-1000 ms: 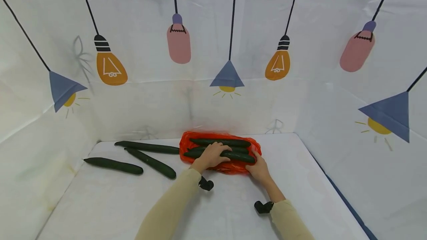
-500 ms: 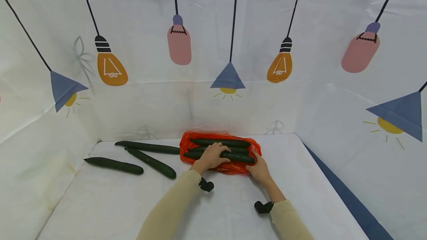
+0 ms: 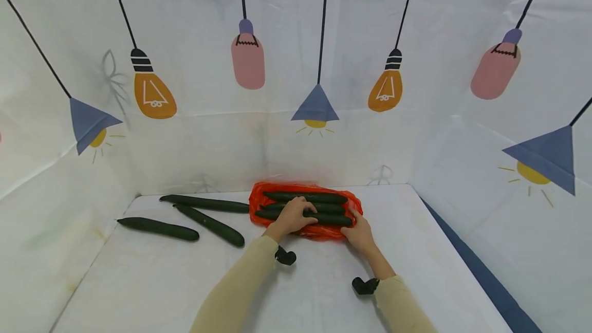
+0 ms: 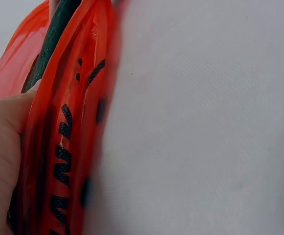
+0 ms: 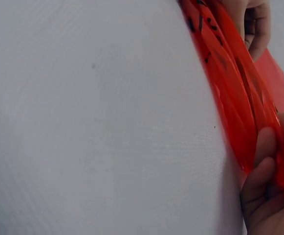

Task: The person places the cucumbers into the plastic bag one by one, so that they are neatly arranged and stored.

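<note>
A red plastic bag [image 3: 324, 234] with black print lies with its mouth spread at the back of the white table. Inside are three dark green cucumbers, side by side; the front cucumber [image 3: 330, 219] is partly covered by my left hand [image 3: 292, 216]. That hand has its fingers curled over this cucumber and its thumb at the near side. At the bag's right end, my right hand [image 3: 359, 233] pinches the gathered red edge between thumb and fingers. The left wrist view has the left thumb beside the bag's rim, with a cucumber [image 4: 56, 36] inside.
Left of the bag lie three more cucumbers: a back cucumber [image 3: 203, 203] reaching the bag's left edge, a slanted cucumber [image 3: 213, 226], and a front cucumber [image 3: 159, 228]. White sheets [image 3: 199, 153] printed with lamps enclose the table [image 3: 314, 292] at the back and sides.
The left fingertips have drawn slightly back along the front cucumber. The right hand, bag and loose cucumbers stay in place; the head view shifts slightly.
</note>
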`<move>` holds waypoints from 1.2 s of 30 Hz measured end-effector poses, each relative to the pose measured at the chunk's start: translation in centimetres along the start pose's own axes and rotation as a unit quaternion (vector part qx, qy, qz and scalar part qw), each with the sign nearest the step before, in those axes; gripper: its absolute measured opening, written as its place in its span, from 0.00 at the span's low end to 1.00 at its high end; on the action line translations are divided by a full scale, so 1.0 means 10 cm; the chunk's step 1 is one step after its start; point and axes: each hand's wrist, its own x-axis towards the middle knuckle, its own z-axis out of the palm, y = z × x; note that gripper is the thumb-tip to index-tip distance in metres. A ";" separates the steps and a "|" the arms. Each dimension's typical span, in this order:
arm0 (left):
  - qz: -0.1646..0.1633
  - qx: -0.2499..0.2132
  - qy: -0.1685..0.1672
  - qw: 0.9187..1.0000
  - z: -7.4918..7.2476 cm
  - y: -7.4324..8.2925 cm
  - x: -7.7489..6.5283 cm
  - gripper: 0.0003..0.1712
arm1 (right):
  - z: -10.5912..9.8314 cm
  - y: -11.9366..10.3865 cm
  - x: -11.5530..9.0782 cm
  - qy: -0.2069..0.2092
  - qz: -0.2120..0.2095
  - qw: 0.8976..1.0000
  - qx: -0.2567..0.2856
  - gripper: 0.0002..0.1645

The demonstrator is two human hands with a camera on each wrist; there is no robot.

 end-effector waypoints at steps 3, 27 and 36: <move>-0.001 0.002 0.000 1.000 -0.01 0.01 -0.01 0.13 | 0.00 0.00 0.00 0.013 0.007 1.000 -0.003 0.42; -0.011 -0.023 -0.015 1.000 0.01 0.01 -0.11 0.14 | 0.01 -0.01 -0.17 0.052 -0.015 0.998 0.012 0.36; -0.014 -0.055 0.044 0.997 -0.18 0.02 -0.31 0.15 | -0.02 0.02 -0.15 0.049 -0.016 0.999 0.000 0.36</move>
